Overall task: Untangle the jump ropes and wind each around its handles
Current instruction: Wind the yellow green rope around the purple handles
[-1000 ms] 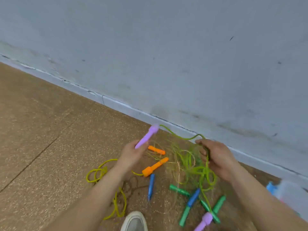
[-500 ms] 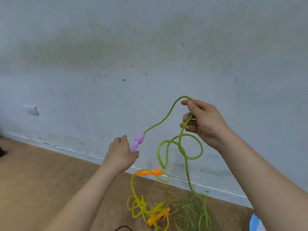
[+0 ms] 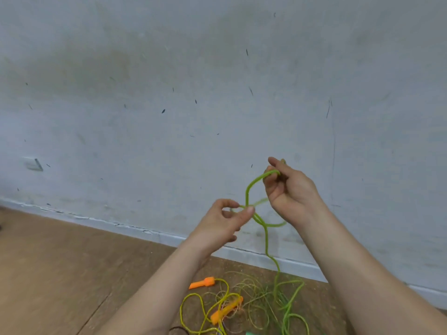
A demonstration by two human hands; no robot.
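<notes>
I hold a green jump rope up in front of the wall. My right hand grips a loop of it at the top. My left hand pinches the same rope lower down, where its strands cross in a knot. The purple handle is hidden from view. From the knot the green rope hangs down into a tangle on the floor. There a yellow rope with two orange handles lies mixed with thin tan cords.
A pale grey wall with a white baseboard stands close ahead. The floor is brown. A green handle tip shows at the bottom edge.
My left hand has moved right from the purple handle to the crossing of the green rope. My right hand has lowered slightly. The purple handle has gone out of sight.
</notes>
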